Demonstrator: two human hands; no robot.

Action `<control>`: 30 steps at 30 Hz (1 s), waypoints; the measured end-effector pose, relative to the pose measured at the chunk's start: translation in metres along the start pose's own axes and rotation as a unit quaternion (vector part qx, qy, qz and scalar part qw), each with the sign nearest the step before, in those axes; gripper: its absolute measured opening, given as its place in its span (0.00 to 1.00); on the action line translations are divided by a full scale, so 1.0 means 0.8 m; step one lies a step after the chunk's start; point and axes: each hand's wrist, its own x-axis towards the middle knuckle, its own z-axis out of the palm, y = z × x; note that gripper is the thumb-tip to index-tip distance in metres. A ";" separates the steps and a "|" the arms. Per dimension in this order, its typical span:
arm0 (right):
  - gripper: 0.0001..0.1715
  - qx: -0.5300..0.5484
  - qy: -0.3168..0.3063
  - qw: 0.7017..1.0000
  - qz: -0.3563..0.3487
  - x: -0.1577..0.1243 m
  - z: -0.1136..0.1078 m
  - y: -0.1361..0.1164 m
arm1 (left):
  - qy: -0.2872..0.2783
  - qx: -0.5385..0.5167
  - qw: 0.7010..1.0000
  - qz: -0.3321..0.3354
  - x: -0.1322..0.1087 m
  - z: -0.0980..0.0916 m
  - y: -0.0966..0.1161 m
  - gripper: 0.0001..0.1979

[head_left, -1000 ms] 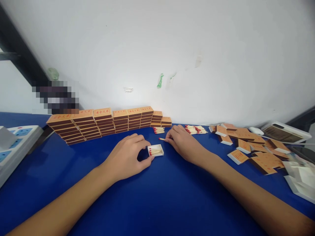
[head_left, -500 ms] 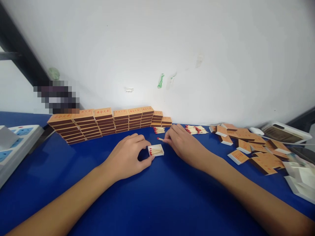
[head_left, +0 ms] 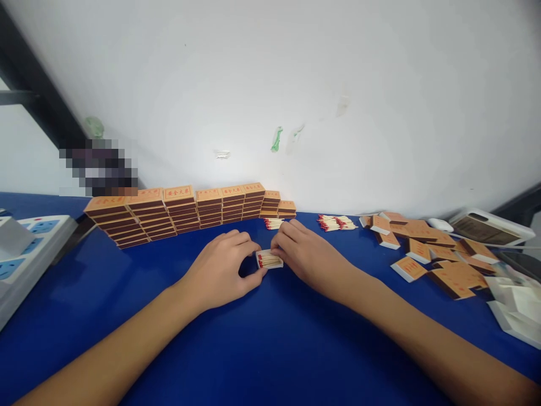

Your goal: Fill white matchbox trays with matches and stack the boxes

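Observation:
A small white matchbox tray (head_left: 269,260) with several red-tipped matches in it lies on the blue table (head_left: 270,338). My left hand (head_left: 220,270) curls around the tray's left end, thumb and fingers pinching it. My right hand (head_left: 305,251) has its fingertips closed at the tray's right end, over the matches; the single match it carried is hidden under the fingers. Just behind, a small loose pile of matches (head_left: 274,224) lies near the wall.
Stacks of orange matchboxes (head_left: 177,210) line the wall at the back left. A second heap of matches (head_left: 336,223) and scattered orange sleeves and white trays (head_left: 426,248) lie to the right. A white power strip (head_left: 25,248) sits at the left edge.
My right hand has moved left with the single match from the table to the tray's right end. My left hand has stayed on the tray.

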 end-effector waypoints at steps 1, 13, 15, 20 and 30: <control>0.12 0.038 0.013 0.999 0.014 0.001 -0.001 0.007 | -0.003 0.000 1.000 0.000 0.000 -0.001 0.000 0.10; 0.07 0.161 0.029 0.980 0.110 0.010 0.034 0.072 | -0.005 -0.003 1.000 -0.002 0.001 -0.001 -0.002 0.12; 0.07 0.153 0.035 0.982 0.108 0.008 0.037 0.072 | -0.004 -0.002 1.000 -0.003 0.001 0.000 -0.003 0.13; 0.08 0.127 0.019 0.986 0.109 0.008 0.038 0.071 | 0.005 0.010 1.000 -0.005 0.001 -0.002 -0.010 0.14; 0.07 0.130 -0.021 0.985 0.109 0.010 0.030 0.065 | 0.023 0.040 0.999 -0.022 0.005 -0.010 -0.020 0.14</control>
